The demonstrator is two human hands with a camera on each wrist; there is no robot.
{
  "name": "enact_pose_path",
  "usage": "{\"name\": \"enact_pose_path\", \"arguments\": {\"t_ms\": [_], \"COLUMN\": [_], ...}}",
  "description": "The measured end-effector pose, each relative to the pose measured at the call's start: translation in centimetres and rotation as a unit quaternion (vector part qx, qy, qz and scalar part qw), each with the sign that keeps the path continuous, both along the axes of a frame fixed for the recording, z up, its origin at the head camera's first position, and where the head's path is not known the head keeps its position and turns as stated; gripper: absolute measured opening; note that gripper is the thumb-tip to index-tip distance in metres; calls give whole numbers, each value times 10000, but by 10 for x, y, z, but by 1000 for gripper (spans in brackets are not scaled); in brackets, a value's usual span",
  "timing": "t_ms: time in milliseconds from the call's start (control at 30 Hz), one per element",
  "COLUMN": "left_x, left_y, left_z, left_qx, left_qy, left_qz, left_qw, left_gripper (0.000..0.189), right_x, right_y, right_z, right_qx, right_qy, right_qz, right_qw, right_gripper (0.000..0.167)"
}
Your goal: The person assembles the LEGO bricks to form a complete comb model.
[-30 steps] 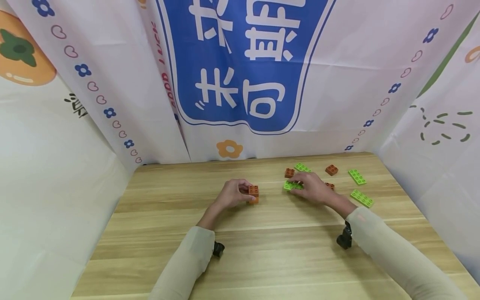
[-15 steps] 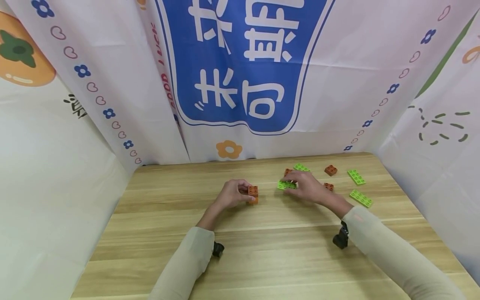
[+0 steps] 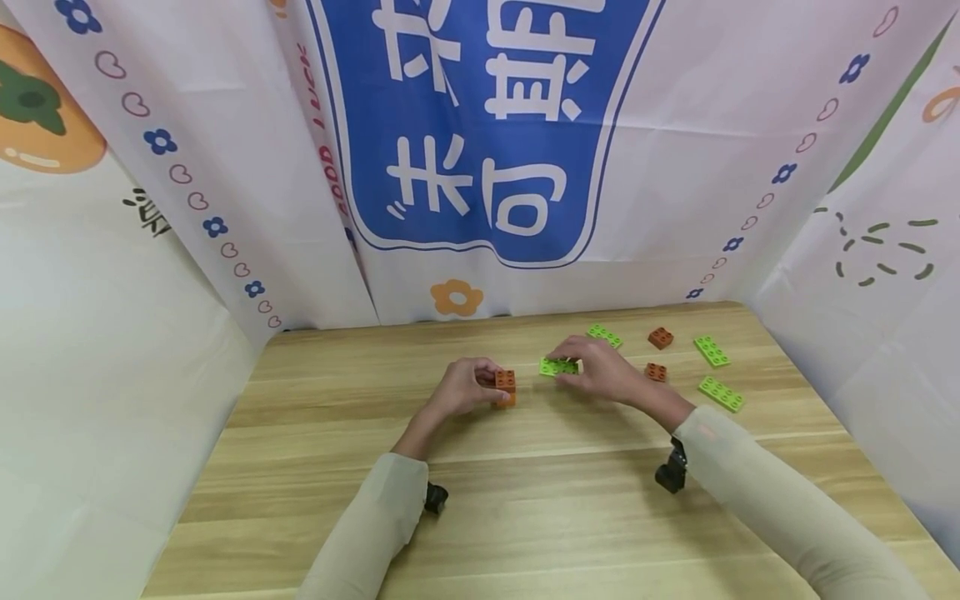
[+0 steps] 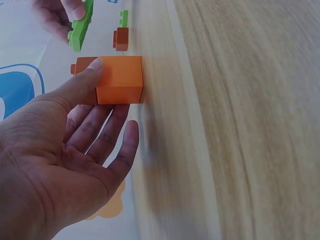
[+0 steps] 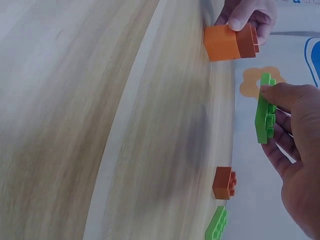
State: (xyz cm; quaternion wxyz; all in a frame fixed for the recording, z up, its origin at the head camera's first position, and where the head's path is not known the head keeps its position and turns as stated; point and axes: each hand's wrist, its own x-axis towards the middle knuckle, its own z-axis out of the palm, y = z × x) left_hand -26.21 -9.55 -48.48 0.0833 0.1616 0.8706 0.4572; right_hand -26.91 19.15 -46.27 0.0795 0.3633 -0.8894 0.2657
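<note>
Left hand [image 3: 463,390]: grips brick stack [image 4: 117,80], brown atop orange, on bench [image 3: 480,517] | Right hand [image 3: 604,372]: pinches green plate [image 5: 262,112], raised above bench near stack | Loose: brown bricks [image 3: 656,372], other green plates [image 3: 722,393] lie near right hand

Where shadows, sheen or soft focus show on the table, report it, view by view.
Head view: faint, soft-edged shadows on the table near the left hand and right hand; left wrist view: a dim shadow beside the left hand, grain looking soft toward the right edge; right wrist view: a blurry shadow left of the held green brick, pale sheen at upper left.
</note>
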Motion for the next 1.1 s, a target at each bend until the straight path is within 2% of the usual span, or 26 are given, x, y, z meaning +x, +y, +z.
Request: {"name": "enact_pose_path", "arguments": {"t_ms": [233, 400, 667, 833, 1100], "left_x": [1, 1, -1, -1, 0], "left_y": [0, 0, 0, -1, -2], "left_z": [1, 1, 0, 0, -1], "left_qx": [43, 29, 26, 31, 147], "left_qy": [-71, 22, -21, 13, -34], "left_qz": [65, 52, 38, -34, -129], "left_qw": [9999, 10000, 10000, 10000, 9998], "left_gripper": [30, 31, 31, 31, 30], "right_x": [1, 1, -2, -1, -2], "right_y": [-10, -17, -27, -35, -46], "right_z": [4, 6, 4, 6, 4], "right_qx": [-44, -46, -125, -182, -311], "right_qy": [0, 79, 82, -53, -26], "right_qz": [107, 130, 267, 339, 534], "right_qw": [9999, 9999, 9995, 9992, 9981], "right_gripper": [35, 36, 34, 34, 32]}}
